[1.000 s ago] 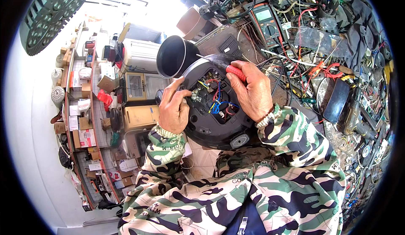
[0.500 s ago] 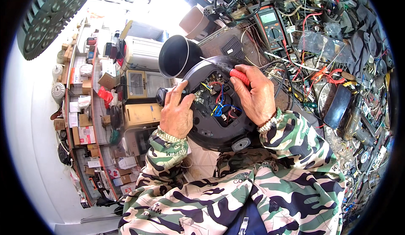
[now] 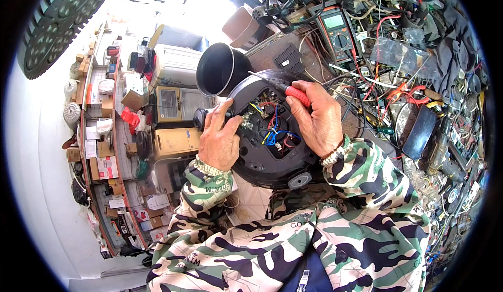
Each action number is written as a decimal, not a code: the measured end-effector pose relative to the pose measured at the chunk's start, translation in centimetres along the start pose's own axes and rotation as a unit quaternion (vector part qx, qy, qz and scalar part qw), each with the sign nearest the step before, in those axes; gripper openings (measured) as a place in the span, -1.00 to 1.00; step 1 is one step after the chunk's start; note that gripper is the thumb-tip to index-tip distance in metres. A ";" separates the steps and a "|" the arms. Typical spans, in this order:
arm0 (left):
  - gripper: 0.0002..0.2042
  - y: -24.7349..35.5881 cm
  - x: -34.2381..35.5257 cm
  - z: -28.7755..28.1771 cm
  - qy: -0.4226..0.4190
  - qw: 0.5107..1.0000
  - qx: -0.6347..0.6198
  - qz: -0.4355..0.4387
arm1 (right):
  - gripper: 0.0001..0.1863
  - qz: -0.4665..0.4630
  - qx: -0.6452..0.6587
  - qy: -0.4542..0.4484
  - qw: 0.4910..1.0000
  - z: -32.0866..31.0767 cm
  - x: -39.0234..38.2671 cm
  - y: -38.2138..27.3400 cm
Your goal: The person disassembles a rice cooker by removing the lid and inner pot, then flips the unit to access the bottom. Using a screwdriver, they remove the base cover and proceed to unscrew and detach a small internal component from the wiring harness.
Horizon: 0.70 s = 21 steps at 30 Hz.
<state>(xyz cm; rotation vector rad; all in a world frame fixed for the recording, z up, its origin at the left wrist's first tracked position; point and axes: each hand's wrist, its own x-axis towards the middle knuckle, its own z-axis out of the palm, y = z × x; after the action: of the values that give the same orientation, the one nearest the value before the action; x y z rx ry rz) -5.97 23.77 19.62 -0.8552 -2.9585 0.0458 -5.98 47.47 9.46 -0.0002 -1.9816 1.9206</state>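
Right hand (image 3: pixel 321 123) still grips a red-handled screwdriver (image 3: pixel 298 95) over the far side of the round black appliance (image 3: pixel 264 167) between both hands; left hand (image 3: pixel 219 141), fingers straighter than a second ago, touches its left side, grip unclear.

The person wears a camouflage jacket (image 3: pixel 251 245) with patches of green, black and pale cream. Small dark letters (image 3: pixel 296 225) are printed on its sleeves (image 3: pixel 380 187) and its front. Each sleeve ends in a gathered, cream-coloured cuff (image 3: pixel 214 169), and both hands (image 3: pixel 218 144) are bare. In the opening, dark blue cloth (image 3: pixel 291 277) shows, with a silver zip pull (image 3: pixel 304 279). The trousers (image 3: pixel 308 195) are also camouflage.
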 end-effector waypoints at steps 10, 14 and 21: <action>-0.68 0.0 0.5 0.2 -0.003 1.000 0.001 0.001 | -0.70 0.003 -0.004 0.004 1.000 0.0 -0.1 0.0; -0.67 0.2 0.5 0.1 0.001 1.000 -0.005 -0.001 | -0.71 -0.001 0.004 0.007 1.000 0.0 -0.1 0.0; -0.56 0.1 0.3 0.8 0.020 0.998 -0.051 -0.024 | -0.71 0.008 -0.002 0.008 1.000 0.0 -0.2 0.0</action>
<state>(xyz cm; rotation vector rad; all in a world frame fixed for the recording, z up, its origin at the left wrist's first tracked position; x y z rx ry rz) -6.20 23.99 18.87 -0.7870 -2.9630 -0.1234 -5.82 47.46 9.39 -0.0337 -1.9811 1.9205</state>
